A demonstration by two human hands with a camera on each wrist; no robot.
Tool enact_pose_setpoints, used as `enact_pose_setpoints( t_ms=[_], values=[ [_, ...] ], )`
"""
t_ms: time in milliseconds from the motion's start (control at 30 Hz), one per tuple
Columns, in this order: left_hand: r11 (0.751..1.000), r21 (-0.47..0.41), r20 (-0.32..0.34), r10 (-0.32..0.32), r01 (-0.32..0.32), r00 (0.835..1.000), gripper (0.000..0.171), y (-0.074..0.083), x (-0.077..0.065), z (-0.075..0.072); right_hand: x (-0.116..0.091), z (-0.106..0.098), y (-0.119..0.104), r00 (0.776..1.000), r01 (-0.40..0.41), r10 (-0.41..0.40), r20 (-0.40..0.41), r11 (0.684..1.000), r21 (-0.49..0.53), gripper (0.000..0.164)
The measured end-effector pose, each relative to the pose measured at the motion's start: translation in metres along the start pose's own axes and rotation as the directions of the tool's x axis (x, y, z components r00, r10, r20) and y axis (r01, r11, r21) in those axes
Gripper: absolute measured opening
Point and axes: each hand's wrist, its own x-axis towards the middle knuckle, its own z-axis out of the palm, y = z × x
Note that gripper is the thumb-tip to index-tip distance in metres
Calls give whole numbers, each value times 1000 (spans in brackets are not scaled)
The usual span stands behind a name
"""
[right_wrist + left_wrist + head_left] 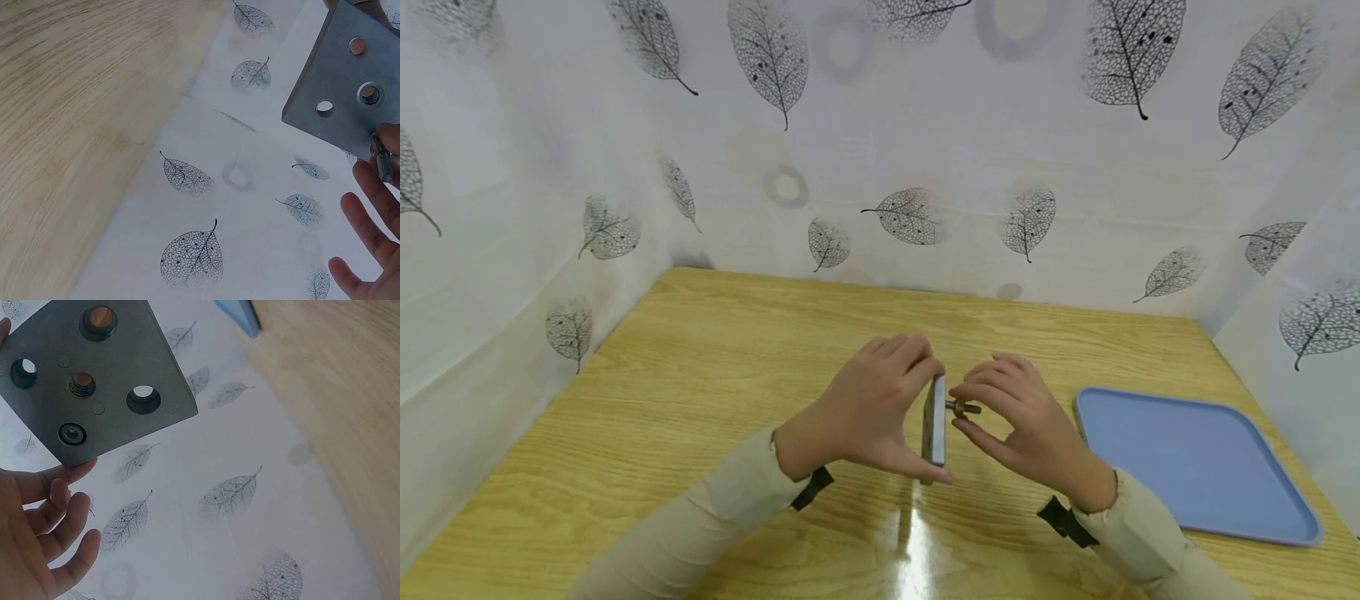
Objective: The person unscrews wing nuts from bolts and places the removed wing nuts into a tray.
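A grey square metal plate with several holes is held upright on edge above the table. My left hand grips it by opposite corners, fingers at the top and thumb underneath. In the left wrist view, a socket-head bolt sits in the corner hole near my fingertips. Its threaded end sticks out of the plate's other face, with a brass-coloured nut around it. My right hand pinches the nut between thumb and index finger, the other fingers spread.
A blue tray lies on the right of the wood-grain table. White leaf-printed sheeting stands behind the table and along its sides. Dark straps are on both wrists.
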Motion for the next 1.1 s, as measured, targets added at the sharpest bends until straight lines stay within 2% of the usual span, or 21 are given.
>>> enact_pose_setpoints(
  t_ms=[200,367,733,867,933,1033,1100],
  values=[
    [1000,-6,1,-4,4,1000,88,0,0,-1,3,1,0,990,105,-103,-91,994,12,24],
    [1000,-7,6,-8,8,1000,87,1,0,-1,5,1,-2,978,158,-158,-139,987,-8,23],
    [1000,-2,2,-5,5,1000,87,1,0,0,5,1,-3,961,230,-232,-151,973,-31,25],
    [1000,-2,0,-6,6,1000,87,1,-1,0,4,1,-3,963,223,-222,-154,975,-11,25],
    [1000,-2,-2,-4,4,1000,87,1,-1,0,4,1,-3,968,198,-193,-161,980,17,26],
    [1000,1,-6,-1,1,1000,88,1,0,0,4,0,-1,983,120,-109,-151,990,67,30],
    [1000,2,-8,1,-1,1000,87,1,0,0,3,-1,0,993,51,-40,-113,994,92,33]
  ],
)
